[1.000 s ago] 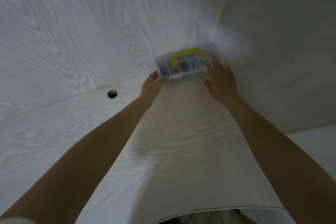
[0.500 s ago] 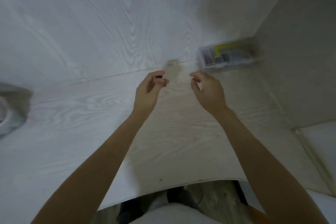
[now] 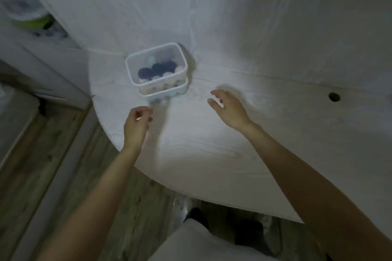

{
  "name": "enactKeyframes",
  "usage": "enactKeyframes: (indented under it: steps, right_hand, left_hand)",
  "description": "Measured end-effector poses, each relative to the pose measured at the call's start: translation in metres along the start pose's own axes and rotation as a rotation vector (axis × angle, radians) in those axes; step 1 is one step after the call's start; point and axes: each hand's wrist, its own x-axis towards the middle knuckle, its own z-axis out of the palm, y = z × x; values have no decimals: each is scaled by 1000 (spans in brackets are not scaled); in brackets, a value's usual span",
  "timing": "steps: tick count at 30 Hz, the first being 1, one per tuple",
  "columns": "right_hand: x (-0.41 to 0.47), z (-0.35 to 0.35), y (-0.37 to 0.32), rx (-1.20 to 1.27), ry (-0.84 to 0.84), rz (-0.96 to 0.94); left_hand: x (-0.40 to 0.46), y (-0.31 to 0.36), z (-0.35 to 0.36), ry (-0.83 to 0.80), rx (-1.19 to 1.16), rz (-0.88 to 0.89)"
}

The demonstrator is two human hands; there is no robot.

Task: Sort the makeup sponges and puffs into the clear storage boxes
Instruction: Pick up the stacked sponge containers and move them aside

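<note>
Two clear storage boxes stand stacked at the back left of the white desk. The upper box (image 3: pixel 157 65) holds several dark blue, pink and pale green sponges and puffs (image 3: pixel 157 69). The lower box (image 3: pixel 165 92) shows more pale ones through its wall. My left hand (image 3: pixel 136 126) hovers just in front of the stack, fingers curled, holding nothing. My right hand (image 3: pixel 228 108) hovers to the right of the boxes, fingers spread, empty. Neither hand touches a box.
The white wood-grain desk (image 3: pixel 212 154) has a curved front edge and a round cable hole (image 3: pixel 334 97) at the right. Wall panels rise behind it. Wooden floor (image 3: pixel 42 165) lies to the left, and a blurred shelf with a green item (image 3: pixel 31 20) is at top left.
My hands let go of the compartment case with the yellow handle in the right corner. My view swung left, that case left the frame, and the stacked clear boxes came into sight.
</note>
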Motion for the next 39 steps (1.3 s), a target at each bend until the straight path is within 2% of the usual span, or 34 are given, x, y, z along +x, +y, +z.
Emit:
enactKeyframes:
  steps: [3,6,8,10,14,20,26,32,39]
  right_hand:
    - [50,29,-45,305,36,122]
    - [92,41,-78,647,7,293]
    - [108,45,-86,778,-53,361]
    - [118,50,-86,806,-79,379]
    - [112,52,-83,799,-44,369]
    - [41,19,-57,853,29,306]
    - [-68,-44,3,916,213,267]
    - [-176,-136,97,878,461,276]
    - [-258,-240,224,914,661,350]
  left_hand:
    - [50,0,-29,6,-144,-107]
    - [95,4,-40,-161,-169,-148]
    - [117,6,-38,-276,-192,-167]
    - [130,8,-32,-339,-215,-175]
    - [129,14,-20,-287,-262,-154]
    - [64,36,-2,-372,-234,-10]
    - [-22,60,59,-544,-158,75]
    - [-119,88,182,-760,-106,118]
    - [-225,109,335,-868,-72,110]
